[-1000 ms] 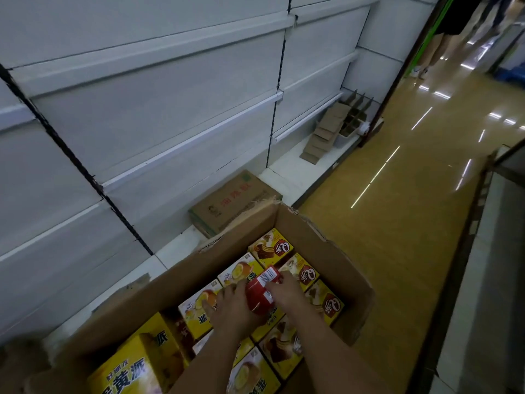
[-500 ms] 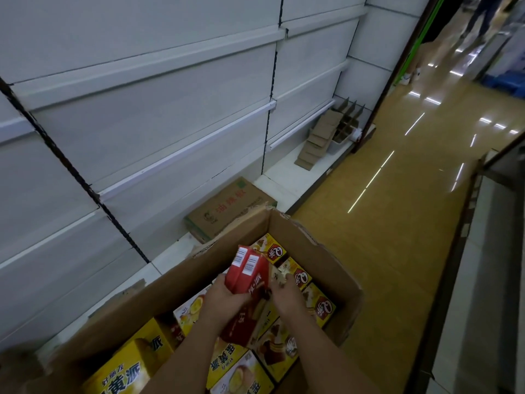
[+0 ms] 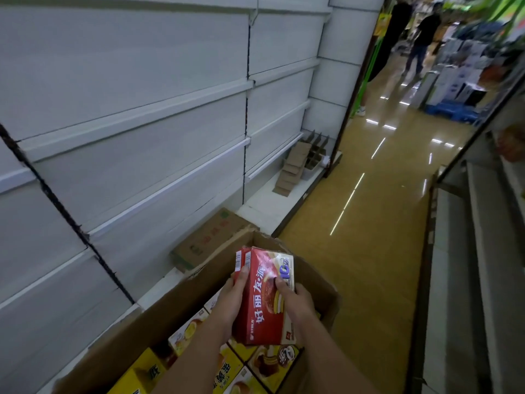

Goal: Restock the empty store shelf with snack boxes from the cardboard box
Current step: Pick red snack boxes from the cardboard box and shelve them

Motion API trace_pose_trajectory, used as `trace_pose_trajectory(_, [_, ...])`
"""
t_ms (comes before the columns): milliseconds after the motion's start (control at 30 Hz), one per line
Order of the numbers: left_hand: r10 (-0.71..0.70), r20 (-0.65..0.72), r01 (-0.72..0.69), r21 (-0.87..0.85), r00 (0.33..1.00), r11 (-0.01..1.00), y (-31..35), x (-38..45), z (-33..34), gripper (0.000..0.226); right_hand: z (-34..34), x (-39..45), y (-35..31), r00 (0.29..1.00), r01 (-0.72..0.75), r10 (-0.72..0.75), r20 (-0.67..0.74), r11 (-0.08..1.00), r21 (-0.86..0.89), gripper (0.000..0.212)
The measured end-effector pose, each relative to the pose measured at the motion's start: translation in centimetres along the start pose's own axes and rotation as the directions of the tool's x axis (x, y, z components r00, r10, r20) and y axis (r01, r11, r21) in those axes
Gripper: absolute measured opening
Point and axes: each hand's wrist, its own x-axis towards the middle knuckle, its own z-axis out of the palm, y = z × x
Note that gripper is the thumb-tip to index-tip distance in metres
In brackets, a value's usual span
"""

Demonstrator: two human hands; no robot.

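Two red snack boxes (image 3: 262,294), pressed together, are lifted above the open cardboard box (image 3: 176,314). My left hand (image 3: 233,300) grips their left side and my right hand (image 3: 297,301) grips the right side, fingers curled over the front. Several yellow snack boxes (image 3: 227,368) lie inside the cardboard box below. White shelves (image 3: 136,177) with nothing on them run along the left.
A closed brown carton (image 3: 210,240) sits on the bottom shelf just beyond the cardboard box. Folded cardboard dividers (image 3: 298,163) lean further along. The aisle floor (image 3: 369,223) stretches right; another shelf unit (image 3: 468,251) lines its right side. People stand far off.
Both hands have lifted the red boxes up out of the cardboard box, from lying among the yellow boxes to held upright above them. My view has tilted up along the aisle.
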Motion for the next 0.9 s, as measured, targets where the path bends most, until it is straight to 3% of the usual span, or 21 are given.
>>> trace_pose_trajectory(233, [0.077, -0.046, -0.072, 0.106, 0.996, 0.992, 1.2, -2.1, 2.5, 0.049, -4.9, -2.7, -0.5, 1.000, 0.011, -0.012, 0.009, 0.988, 0.154, 0.047])
trace_pose_trajectory(367, [0.113, -0.032, -0.107, 0.158, 0.993, 0.982, 2.3, -3.0, 3.8, 0.056, -8.2, -3.6, -0.5, 0.999, 0.007, -0.017, 0.037, 0.968, 0.253, 0.065])
trace_pose_trajectory(600, [0.136, 0.139, -0.166, 0.232, 0.981, 0.958, 2.2, -6.4, 9.4, 0.049, -13.7, -8.3, -0.1, 0.987, -0.071, 0.013, 0.158, 0.925, 0.372, 0.037])
trace_pose_trajectory(900, [0.044, 0.330, -0.140, 0.274, 0.943, 0.952, -0.6, -13.2, 16.0, 0.059, -20.1, -14.7, 3.6, 0.998, -0.001, -0.035, 0.050, 0.805, 0.593, 0.018])
